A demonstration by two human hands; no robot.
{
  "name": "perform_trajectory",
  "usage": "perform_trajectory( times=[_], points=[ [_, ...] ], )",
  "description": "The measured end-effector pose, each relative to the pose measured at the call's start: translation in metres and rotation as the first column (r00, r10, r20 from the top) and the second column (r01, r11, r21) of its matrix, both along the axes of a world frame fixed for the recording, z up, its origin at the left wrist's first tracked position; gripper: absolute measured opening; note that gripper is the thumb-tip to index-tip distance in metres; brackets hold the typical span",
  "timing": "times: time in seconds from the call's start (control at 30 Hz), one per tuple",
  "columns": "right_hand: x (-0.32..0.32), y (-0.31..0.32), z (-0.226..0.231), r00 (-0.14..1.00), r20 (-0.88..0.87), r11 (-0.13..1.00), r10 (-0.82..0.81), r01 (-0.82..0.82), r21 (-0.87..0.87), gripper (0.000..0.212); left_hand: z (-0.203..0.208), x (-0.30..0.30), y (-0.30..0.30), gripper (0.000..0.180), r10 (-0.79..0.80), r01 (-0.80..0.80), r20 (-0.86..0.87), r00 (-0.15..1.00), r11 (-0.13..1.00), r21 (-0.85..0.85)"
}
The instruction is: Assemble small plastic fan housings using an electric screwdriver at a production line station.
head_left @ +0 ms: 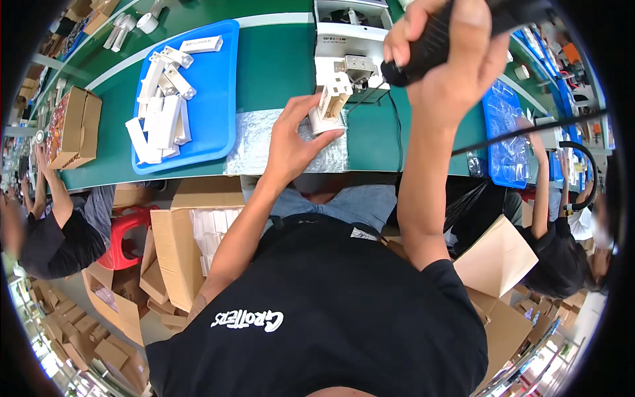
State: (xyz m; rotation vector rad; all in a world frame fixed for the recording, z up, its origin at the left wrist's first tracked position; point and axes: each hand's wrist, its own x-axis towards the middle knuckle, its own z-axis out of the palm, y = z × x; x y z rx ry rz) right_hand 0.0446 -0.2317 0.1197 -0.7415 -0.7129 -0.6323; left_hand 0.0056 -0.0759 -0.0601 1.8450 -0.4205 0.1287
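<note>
My left hand grips a small white plastic part and holds it upright on a silvery mat at the near edge of the green bench. My right hand is raised above it, closed around the black handle of a power screwdriver. The tool's tip points down toward the part, by a small metal fixture. A black cable runs off to the right from the tool.
A blue tray with several white plastic parts lies left of my hand. A white machine stands behind the part. Cardboard boxes sit under the bench. People sit at both sides; another blue tray is on the right.
</note>
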Motion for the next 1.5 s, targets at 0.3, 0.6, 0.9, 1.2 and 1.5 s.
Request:
perform_trajectory(
  times=[0.3,0.6,0.9,1.2,1.5],
  points=[
    [0.03,0.027,-0.017,0.907,0.411,0.995,0.089,-0.1,0.004,0.06,0.002,0.0,0.0,0.066,-0.01,0.01,0.004,1.0,1.0,-0.013],
    [0.014,0.022,-0.018,0.844,0.418,0.876,-0.336,0.443,-0.191,0.035,0.006,0.0,0.003,0.067,-0.023,0.023,0.02,1.0,1.0,0.019],
    [-0.042,0.032,-0.009,0.885,-0.318,0.921,-0.339,0.244,-0.304,0.038,0.001,0.001,0.001,0.064,-0.028,0.027,0.032,0.999,0.999,0.022],
    [0.011,-0.037,0.0,0.907,-0.013,0.862,-0.422,0.397,-0.315,0.028,-0.003,-0.001,-0.002,0.066,-0.002,0.001,0.043,0.999,1.0,0.03],
    [0.014,-0.018,0.002,0.898,-0.015,0.825,-0.439,0.397,-0.402,0.025,-0.004,0.001,-0.001,0.064,-0.016,0.016,0.043,0.999,1.0,0.009]
  ],
)
